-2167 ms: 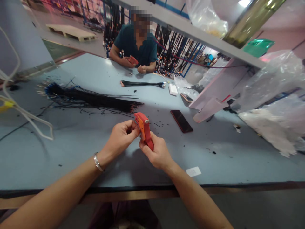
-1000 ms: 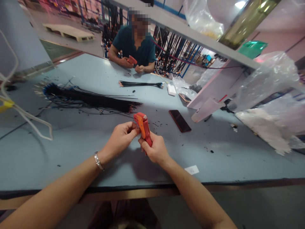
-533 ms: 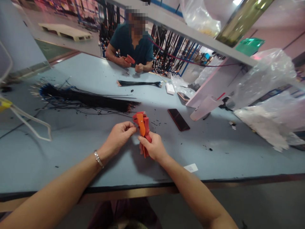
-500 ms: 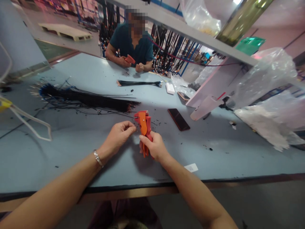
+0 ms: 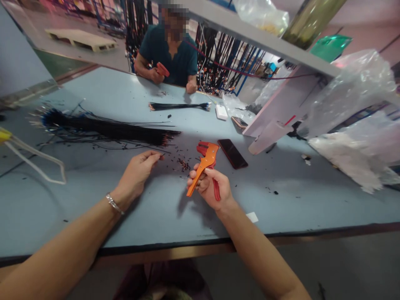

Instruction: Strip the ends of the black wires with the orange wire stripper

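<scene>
My right hand (image 5: 212,187) is wrapped round an orange and red wire stripper (image 5: 208,156), whose handles are spread and whose jaws point up and left. My left hand (image 5: 139,171) is closed in a pinch on a thin black wire (image 5: 163,154), only its tip showing past the fingers. Between the hands, small dark cut bits of insulation (image 5: 183,164) lie scattered on the table (image 5: 156,216). Beyond my left hand stretches a thick bundle of black wires (image 5: 115,128), with blue and metal ends at the left and coppery ends at the right.
Across the table sits a co-worker (image 5: 170,52) holding a red tool (image 5: 162,69). A smaller wire bundle (image 5: 179,106), a white charger (image 5: 221,112) and a phone (image 5: 233,153) lie farther off. A white post (image 5: 270,137) and plastic bags (image 5: 359,91) stand right; a wire stand (image 5: 37,160) is left.
My hands have moved apart, the left one leftward with the wire. The stripper has turned and its handles have spread. The co-worker's hands have also separated.
</scene>
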### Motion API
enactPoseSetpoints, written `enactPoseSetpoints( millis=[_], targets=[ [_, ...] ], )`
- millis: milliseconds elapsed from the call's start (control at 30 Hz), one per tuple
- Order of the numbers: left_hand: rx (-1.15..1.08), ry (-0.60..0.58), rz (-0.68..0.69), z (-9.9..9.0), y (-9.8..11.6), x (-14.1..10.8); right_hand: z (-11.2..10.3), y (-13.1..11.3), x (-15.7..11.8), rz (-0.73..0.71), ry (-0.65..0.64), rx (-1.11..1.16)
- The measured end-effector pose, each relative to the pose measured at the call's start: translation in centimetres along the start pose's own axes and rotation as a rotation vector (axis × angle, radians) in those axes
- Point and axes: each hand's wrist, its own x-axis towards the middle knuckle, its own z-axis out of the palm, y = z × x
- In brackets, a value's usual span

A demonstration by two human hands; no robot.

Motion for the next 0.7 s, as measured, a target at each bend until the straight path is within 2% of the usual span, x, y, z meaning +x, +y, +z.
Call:
enactPoseSetpoints(
  millis=[67, 133, 367, 500, 700],
  targets=[
    [-0.079, -0.031, -0.078, -0.04, -0.24, 0.24, 0.12, -0.04, -0.12, -0.010, -0.017, -0.003],
    [-0.125, -0.061, -0.093, -0.03, -0.44, 0.40, 0.14, -0.01, -0.22, 0.001, -0.038, -0.013],
    [-0.041, -0.110, 0.044, 0.15, -0.28, 0.15, 0.11, 0.61, -0.58, 0.111, -0.164, -0.056],
    [0.068, -0.091, 0.099, -0.01, 0.00, 0.04, 0.23, 0.78, -0.71, 0.115, -0.183, -0.083],
    [0.135, -0.064, 0.113, -0.19, -0.16, -0.03, 0.46, 0.90, -0.83, 0.139, -0.204, -0.132]
  ],
)
